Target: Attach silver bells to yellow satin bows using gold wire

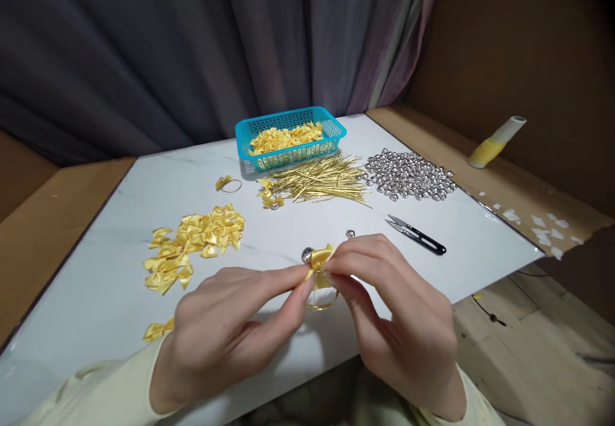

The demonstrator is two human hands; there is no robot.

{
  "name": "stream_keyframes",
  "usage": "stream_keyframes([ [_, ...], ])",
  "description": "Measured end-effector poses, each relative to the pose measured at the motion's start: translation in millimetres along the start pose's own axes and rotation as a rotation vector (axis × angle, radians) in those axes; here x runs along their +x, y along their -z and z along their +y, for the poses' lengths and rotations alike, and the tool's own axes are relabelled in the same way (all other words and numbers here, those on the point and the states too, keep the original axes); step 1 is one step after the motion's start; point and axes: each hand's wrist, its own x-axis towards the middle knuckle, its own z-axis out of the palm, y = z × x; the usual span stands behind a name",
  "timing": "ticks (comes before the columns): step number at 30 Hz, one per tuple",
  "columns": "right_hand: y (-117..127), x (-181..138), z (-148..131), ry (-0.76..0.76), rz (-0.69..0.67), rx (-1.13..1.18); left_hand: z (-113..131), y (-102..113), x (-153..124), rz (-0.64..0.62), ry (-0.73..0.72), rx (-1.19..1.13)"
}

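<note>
Above the front of the white table, my left hand [240,317] and my right hand [398,311] pinch a yellow ribbon bow [319,261] between fingertips and thumbs. A silver bell [307,255] sits at the bow's upper left. Below the fingers hangs a loop of gold wire [323,306], joined to the bow; the exact join is hidden by my fingers. Another silver bell [350,234] lies on the table just beyond my right hand. Past that hand rest black-handled thread snips [417,235], their blades apart.
A blue basket [288,160] of yellow bows stands at the back. Before it lie gold wires [319,181], with a pile of silver bells [408,175] to the right. Loose bows [206,230] lie left, near a finished-looking bow ring [230,185]. A tube [497,143] stands right.
</note>
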Motion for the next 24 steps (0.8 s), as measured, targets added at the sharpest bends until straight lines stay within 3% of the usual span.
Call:
stream_keyframes([
  [6, -3.6, 0.4, 0.5, 0.008, -0.009, -0.005, 2.0, 1.7, 7.6, -0.058, -0.016, -0.016],
  [11, -5.6, -1.3, 2.6, 0.010, 0.011, 0.012, 1.0, 2.2, 3.7, -0.034, -0.014, -0.039],
  [24, 6.2, -1.8, 12.7, -0.025, -0.125, 0.146, 0.4, 0.7, 11.8, -0.111, 0.030, -0.166],
])
